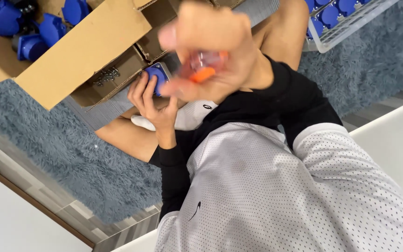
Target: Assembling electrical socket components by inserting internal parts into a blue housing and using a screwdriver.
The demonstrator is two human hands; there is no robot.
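My left hand (152, 105) grips a small blue square socket part (158, 77) low over my lap, by the corner of a cardboard box (85, 46). My right hand (206, 51) is raised close to the camera and blurred. It is closed around a tool with a clear and orange handle (202, 70); the tool's tip is hidden. My bare legs and a white sock (190, 116) lie under both hands.
The open cardboard box holds several blue socket parts (33, 32), with a pile of metal screws (106, 74) in one compartment. A white wire basket (350, 23) with more blue parts stands at the top right. A grey-blue shaggy rug (85, 158) covers the floor.
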